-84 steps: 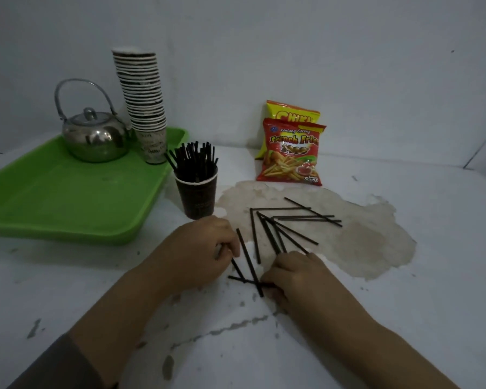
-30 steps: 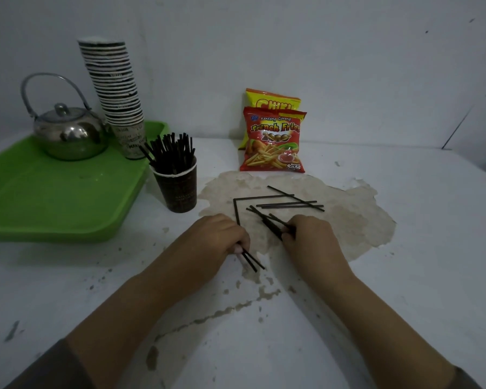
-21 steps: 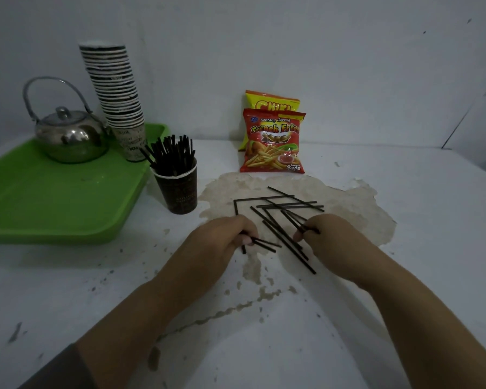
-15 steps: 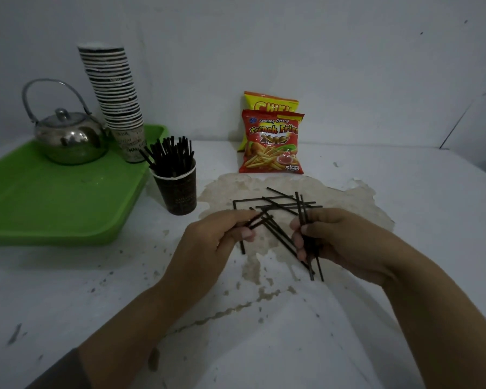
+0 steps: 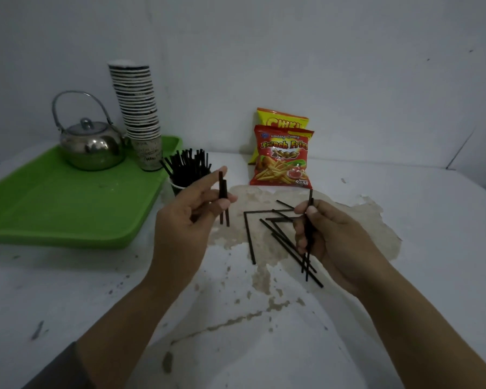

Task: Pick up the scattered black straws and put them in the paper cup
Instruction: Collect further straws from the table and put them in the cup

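White, flaking table (image 5: 404,318) is seen with a green tray (image 5: 54,214) on its left side, snack bags (image 5: 282,160) at the wall and a paper cup (image 5: 178,186), already crowded with black straws, just beside the tray. The left hand (image 5: 184,228) is closed on two straws (image 5: 223,200), held upright near the cup; the right hand (image 5: 334,242) is wrapped around a few more (image 5: 306,259). Several loose straws (image 5: 267,226) are left lying flat on the stained patch between the hands. Thin, light and smooth, they are judged likely to slip, and best pinched near mid-length.
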Tool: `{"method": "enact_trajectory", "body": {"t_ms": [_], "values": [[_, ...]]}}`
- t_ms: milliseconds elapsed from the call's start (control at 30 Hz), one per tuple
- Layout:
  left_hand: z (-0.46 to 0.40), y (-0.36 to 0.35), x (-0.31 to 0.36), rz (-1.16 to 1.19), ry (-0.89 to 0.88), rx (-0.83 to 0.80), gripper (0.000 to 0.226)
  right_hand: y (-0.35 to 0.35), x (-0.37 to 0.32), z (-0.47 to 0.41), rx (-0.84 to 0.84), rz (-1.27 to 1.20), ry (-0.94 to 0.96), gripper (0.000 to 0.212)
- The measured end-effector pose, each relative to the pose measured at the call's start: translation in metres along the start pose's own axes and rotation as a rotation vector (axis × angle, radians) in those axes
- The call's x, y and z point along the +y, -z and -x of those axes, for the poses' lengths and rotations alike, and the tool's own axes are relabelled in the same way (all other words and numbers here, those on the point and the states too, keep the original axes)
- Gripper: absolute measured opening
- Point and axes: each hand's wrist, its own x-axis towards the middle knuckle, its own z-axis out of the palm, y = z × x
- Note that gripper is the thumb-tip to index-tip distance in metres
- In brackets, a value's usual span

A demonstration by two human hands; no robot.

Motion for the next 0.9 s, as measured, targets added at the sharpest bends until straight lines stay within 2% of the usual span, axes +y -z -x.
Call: {"method": "enact_trajectory", "body": {"t_ms": [100, 200, 300, 467, 600, 767, 900], "values": [[-0.008, 0.012, 0.007, 0.025, -0.08, 0.173, 0.046, -0.021, -0.008, -0.006, 0.043, 0.13, 0.092, 0.027], [-0.017, 0.026, 0.013, -0.052, -0.215, 0.314, 0.064, -0.046, -0.02, -0.015, 0.108, 0.284, 0.244, 0.024], [-0.024, 0.039, 0.013, -0.145, -0.343, 0.398, 0.07, -0.075, -0.033, -0.025, 0.136, 0.205, 0.409, 0.02], [-0.031, 0.055, 0.005, -0.11, -0.374, 0.526, 0.057, -0.118, -0.046, -0.044, 0.244, 0.077, 0.655, 0.013], [-0.039, 0.058, -0.007, -0.148, -0.371, 0.545, 0.054, -0.137, -0.04, -0.058, 0.321, 0.088, 0.743, 0.018], [-0.036, 0.054, -0.029, -0.232, -0.324, 0.506, 0.052, -0.143, -0.017, -0.072, 0.369, 0.301, 0.858, 0.046], [-0.038, 0.044, -0.036, -0.284, -0.321, 0.483, 0.056, -0.145, -0.006, -0.079, 0.351, 0.442, 0.88, 0.041]]}}
